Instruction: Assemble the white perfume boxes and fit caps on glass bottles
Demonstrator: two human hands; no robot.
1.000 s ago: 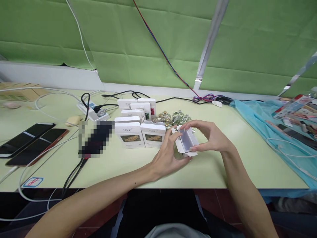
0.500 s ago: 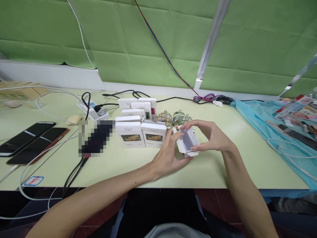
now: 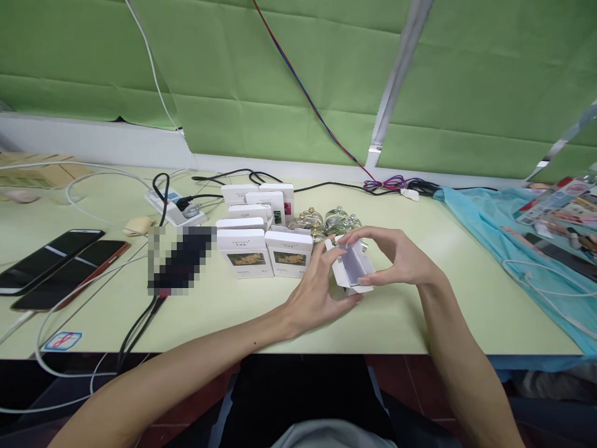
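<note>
Both of my hands are on a small white carton (image 3: 342,274) with its end flaps turned out, tilted so that its opening faces me. My left hand (image 3: 317,289) wraps round the carton's left side and underside. With thumb and fingers curved, my right hand (image 3: 392,258) grips a pale translucent insert (image 3: 357,264) at the carton's mouth; how far it sits inside I cannot tell. Just behind the hands lie several round glass bottles (image 3: 338,216) with gold and silver tops, partly hidden. Left of them stand several white boxes (image 3: 245,252) printed with flower pictures.
Two phones (image 3: 69,274) lie at the left near a power strip (image 3: 175,208) and loose cables. A blue cloth (image 3: 480,230) covers the table's right end, with assorted items on it. Green fabric (image 3: 289,81) hangs behind the table (image 3: 396,323).
</note>
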